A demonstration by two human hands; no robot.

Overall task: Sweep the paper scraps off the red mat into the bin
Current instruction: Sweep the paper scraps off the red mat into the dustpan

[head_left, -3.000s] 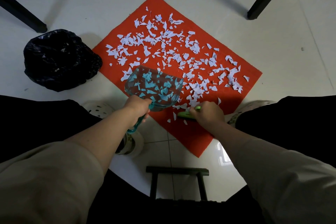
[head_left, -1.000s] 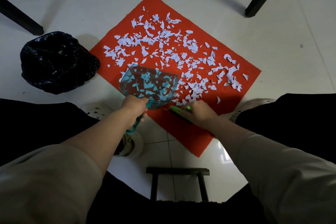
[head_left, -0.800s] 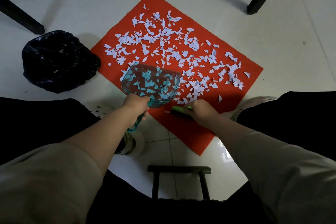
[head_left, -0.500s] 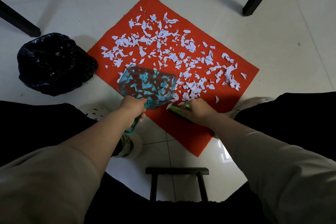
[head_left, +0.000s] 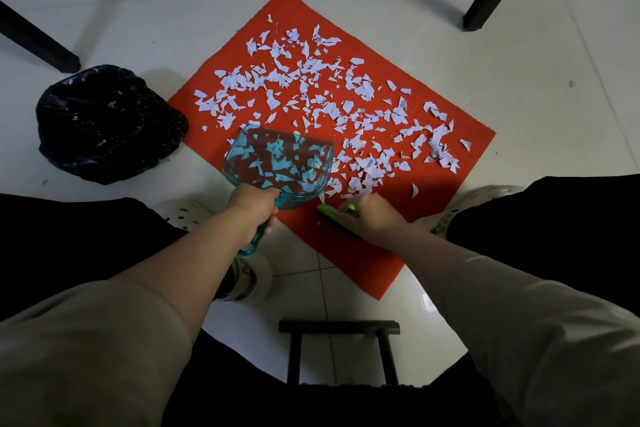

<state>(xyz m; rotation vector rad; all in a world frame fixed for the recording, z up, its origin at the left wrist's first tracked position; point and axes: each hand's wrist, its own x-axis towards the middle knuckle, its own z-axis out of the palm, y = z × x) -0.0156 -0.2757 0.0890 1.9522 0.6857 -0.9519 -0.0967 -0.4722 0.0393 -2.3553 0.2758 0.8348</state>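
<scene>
White paper scraps (head_left: 332, 107) litter the red felt mat (head_left: 349, 243); left hand (head_left: 254, 208) grips a teal translucent dustpan (head_left: 280, 166), right hand (head_left: 375, 218) clutches a green brush (head_left: 336, 213).

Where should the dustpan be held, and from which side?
Take the dustpan by the narrow handle at its near end, from the person's side, as the left hand does. Its wide end points away over the red mat; only the handle offers a grip.
</scene>
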